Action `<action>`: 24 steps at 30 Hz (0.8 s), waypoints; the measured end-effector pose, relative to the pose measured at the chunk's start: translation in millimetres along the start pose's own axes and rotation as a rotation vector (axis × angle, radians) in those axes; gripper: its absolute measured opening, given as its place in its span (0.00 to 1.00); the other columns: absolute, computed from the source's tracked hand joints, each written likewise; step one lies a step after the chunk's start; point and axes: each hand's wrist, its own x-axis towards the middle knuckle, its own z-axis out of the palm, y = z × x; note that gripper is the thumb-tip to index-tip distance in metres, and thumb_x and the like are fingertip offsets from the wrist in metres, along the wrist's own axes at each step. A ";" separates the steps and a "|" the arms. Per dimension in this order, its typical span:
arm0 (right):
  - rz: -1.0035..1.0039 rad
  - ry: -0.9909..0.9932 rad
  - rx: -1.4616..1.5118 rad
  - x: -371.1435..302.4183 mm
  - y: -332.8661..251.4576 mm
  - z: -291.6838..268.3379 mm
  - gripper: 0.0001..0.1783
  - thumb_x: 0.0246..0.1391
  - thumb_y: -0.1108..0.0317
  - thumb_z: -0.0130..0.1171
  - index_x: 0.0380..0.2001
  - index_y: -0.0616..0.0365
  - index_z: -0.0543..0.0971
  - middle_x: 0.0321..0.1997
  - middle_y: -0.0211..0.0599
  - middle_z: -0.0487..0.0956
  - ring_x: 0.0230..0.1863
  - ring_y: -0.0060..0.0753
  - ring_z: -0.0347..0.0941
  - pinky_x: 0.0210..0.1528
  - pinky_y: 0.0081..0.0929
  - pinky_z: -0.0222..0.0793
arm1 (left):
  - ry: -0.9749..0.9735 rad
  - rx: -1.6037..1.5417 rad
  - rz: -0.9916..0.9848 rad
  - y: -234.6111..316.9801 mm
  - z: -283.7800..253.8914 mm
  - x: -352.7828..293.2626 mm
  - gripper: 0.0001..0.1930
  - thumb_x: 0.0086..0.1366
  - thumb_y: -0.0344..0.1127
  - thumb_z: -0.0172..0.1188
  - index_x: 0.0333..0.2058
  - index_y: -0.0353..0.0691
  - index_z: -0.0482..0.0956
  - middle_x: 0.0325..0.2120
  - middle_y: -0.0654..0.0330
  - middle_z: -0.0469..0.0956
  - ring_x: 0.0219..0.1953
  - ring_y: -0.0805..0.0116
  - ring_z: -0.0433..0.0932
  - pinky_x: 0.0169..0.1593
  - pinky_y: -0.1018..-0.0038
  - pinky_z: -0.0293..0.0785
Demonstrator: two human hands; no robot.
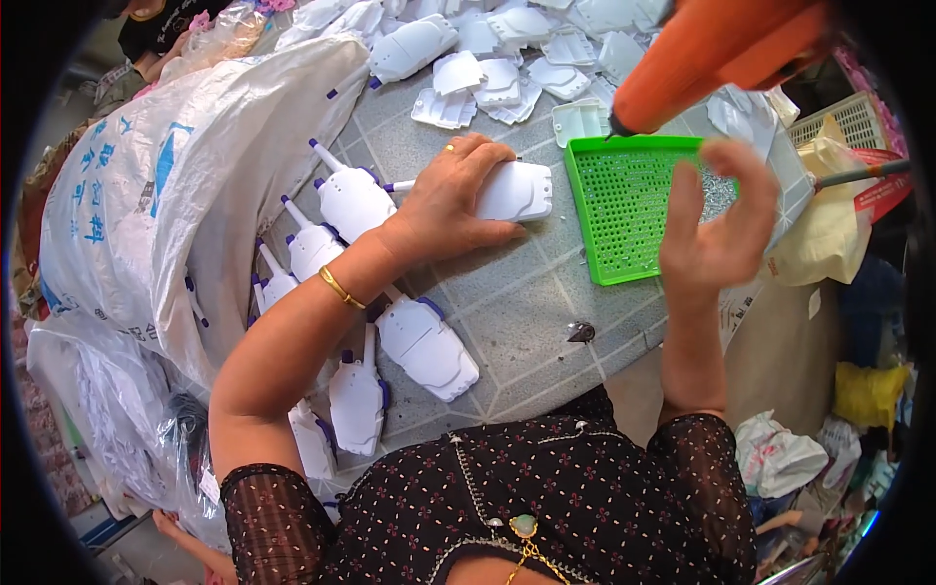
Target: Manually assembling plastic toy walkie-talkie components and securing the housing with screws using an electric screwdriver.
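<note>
My left hand (456, 200) lies over a white plastic toy walkie-talkie (517, 191) on the table, fingers and thumb gripping its sides; its antenna pokes out on the left. My right hand (717, 219), slightly blurred, is raised over the right side of a green perforated tray (609, 268), thumb and forefinger apart with nothing visible between them. Small silvery screws (720, 193) lie in that tray. Above it an orange power screwdriver (702, 63) points down to the left, its tip near the tray's far edge. More white walkie-talkies (429, 346) with purple parts lie around my left forearm.
Loose white plastic shells (497, 83) are heaped along the table's far side. A large white woven sack (185, 166) bulges at the left. A small dark shiny object (581, 331) rests on the grey tiled-pattern table (526, 302). Bags (775, 453) crowd the lower right.
</note>
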 end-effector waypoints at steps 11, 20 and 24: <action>0.080 -0.647 -0.102 -41.5 -33.8 26.5 0.27 0.51 0.80 0.59 0.57 0.67 0.74 0.50 0.51 0.81 0.51 0.51 0.77 0.61 0.43 0.66 | 0.055 -0.068 -0.041 -1.3 2.9 -1.8 0.35 0.45 0.44 0.73 0.51 0.36 0.72 0.47 0.47 0.73 0.54 0.45 0.71 0.59 0.58 0.69; 0.251 -0.710 0.069 -47.3 -35.2 18.5 0.32 0.49 0.80 0.59 0.61 0.67 0.69 0.57 0.50 0.78 0.61 0.49 0.73 0.66 0.39 0.64 | 0.060 -0.041 0.081 2.5 3.5 -1.7 0.38 0.48 0.49 0.75 0.56 0.40 0.74 0.54 0.46 0.73 0.58 0.42 0.70 0.63 0.55 0.67; 0.298 -0.511 0.148 -21.3 -34.2 16.3 0.39 0.48 0.73 0.68 0.63 0.64 0.65 0.60 0.48 0.76 0.59 0.44 0.75 0.65 0.39 0.66 | 0.025 0.099 0.017 5.6 1.8 -0.7 0.38 0.54 0.57 0.70 0.56 0.36 0.74 0.52 0.49 0.74 0.56 0.49 0.72 0.60 0.59 0.69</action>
